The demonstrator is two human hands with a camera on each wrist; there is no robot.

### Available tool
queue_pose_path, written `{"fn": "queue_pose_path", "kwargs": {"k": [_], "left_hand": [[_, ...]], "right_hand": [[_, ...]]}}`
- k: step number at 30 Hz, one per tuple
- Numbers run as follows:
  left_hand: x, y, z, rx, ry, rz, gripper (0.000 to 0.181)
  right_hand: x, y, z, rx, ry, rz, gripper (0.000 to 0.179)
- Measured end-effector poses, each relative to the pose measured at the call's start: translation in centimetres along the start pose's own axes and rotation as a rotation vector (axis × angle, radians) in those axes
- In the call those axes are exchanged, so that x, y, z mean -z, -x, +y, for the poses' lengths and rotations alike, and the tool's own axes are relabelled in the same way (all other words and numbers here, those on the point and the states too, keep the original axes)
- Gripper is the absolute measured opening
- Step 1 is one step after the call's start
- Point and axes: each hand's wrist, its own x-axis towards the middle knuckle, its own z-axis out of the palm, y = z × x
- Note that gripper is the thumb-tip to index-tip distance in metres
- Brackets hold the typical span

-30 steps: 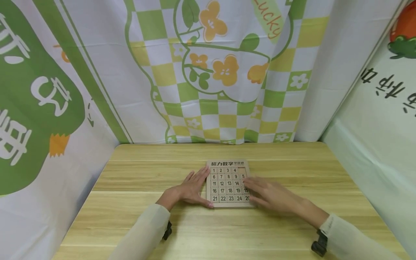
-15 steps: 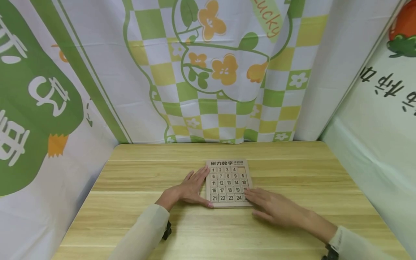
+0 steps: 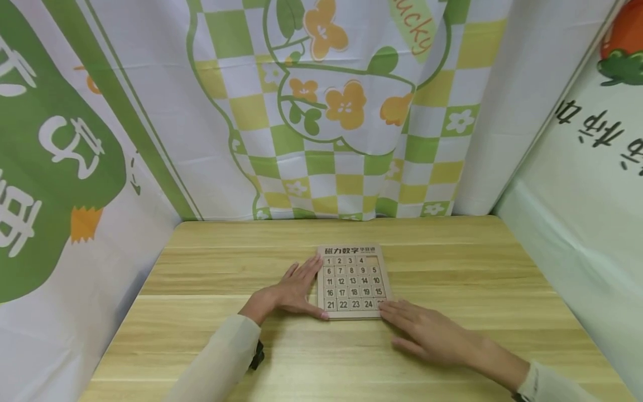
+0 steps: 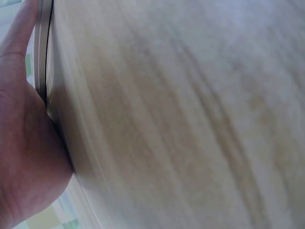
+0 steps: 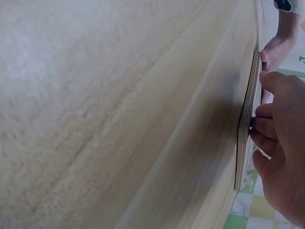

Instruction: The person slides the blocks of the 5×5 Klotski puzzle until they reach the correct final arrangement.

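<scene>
A wooden number sliding puzzle (image 3: 351, 315) lies flat on the table, its numbered tiles in a square frame. The open slot (image 3: 372, 261) is at the top right, beside tile 4 (image 3: 361, 261). My left hand (image 3: 291, 293) rests at the puzzle's left side, fingers spread along the edge and thumb at the lower left corner. With outstretched fingers my right hand (image 3: 434, 333) touches the lower right corner, partly covering the last tile of the bottom row. In the right wrist view, the puzzle's side edge (image 5: 245, 129) shows beside the right hand (image 5: 286, 143).
The puzzle sits on a light wood-grain table (image 3: 211, 268). Behind it hangs a checked, flowered curtain (image 3: 321, 162), and printed cloth walls stand at left and right. Each forearm has a pale sleeve (image 3: 221, 357).
My right hand has slid down the right column, from near tile 10 to the bottom right corner, uncovering tiles 10 and 15. The left hand stays in place.
</scene>
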Motion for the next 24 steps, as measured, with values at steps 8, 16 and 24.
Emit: {"fn": "queue_pose_path", "kwargs": {"k": [8,16,24], "left_hand": [[0.3,0.1,0.4,0.011,0.005,-0.019,0.144],[0.3,0.0,0.4,0.051,-0.024,-0.036,0.144],[-0.8,-0.4,-0.3,0.033,-0.005,-0.016,0.145]], "right_hand": [[-0.1,-0.1,0.0,-0.001,-0.018,0.015,0.057],[-0.4,-1.4,1.1,-0.040,-0.027,0.010,0.060],[-1.0,-1.8,1.9,-0.038,-0.047,0.025,0.061]]}}
